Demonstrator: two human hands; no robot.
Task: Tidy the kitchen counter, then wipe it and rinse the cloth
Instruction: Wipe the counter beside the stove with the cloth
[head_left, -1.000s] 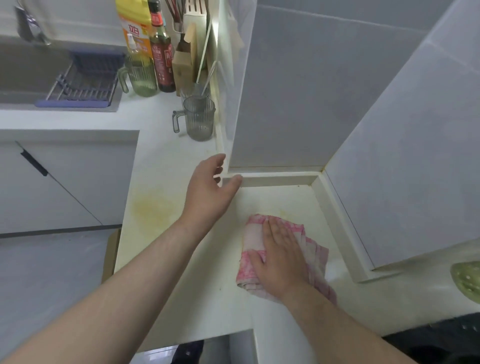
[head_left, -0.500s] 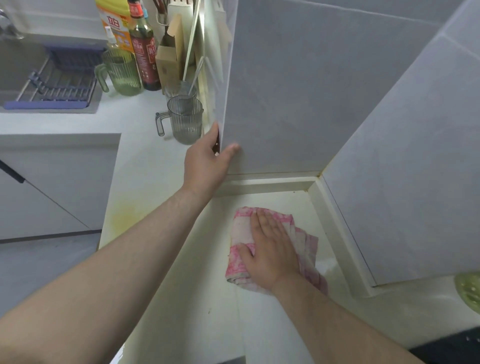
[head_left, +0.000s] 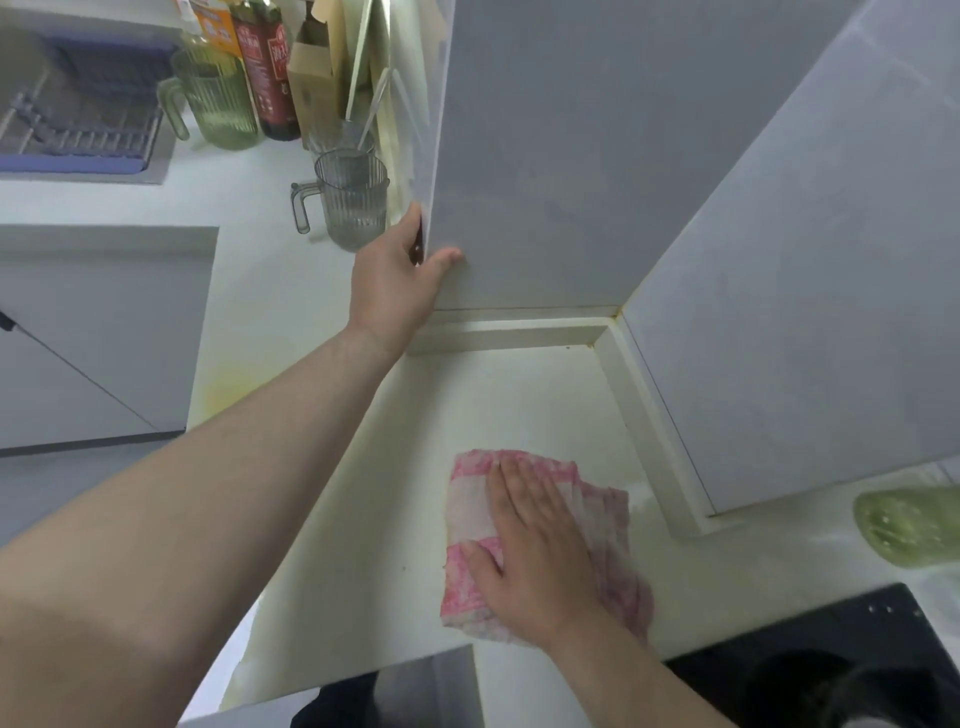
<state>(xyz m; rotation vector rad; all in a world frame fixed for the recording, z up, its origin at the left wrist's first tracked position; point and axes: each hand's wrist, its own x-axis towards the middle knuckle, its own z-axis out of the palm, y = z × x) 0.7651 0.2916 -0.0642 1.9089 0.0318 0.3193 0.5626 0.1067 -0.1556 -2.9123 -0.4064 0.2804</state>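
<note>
A pink and white cloth lies flat on the cream counter in the wall corner. My right hand presses on it with straight fingers spread. My left hand rests against the outer corner of the grey tiled wall, thumb on the near face and fingers round the edge.
A clear ribbed jug stands just beyond my left hand. Behind it are a green jug, bottles and a knife block. A sink with a blue rack is far left. A green sponge and black hob are right.
My right hand has slid the cloth toward the counter's near edge, away from the corner. My left hand rose from the counter's raised trim to the wall corner.
</note>
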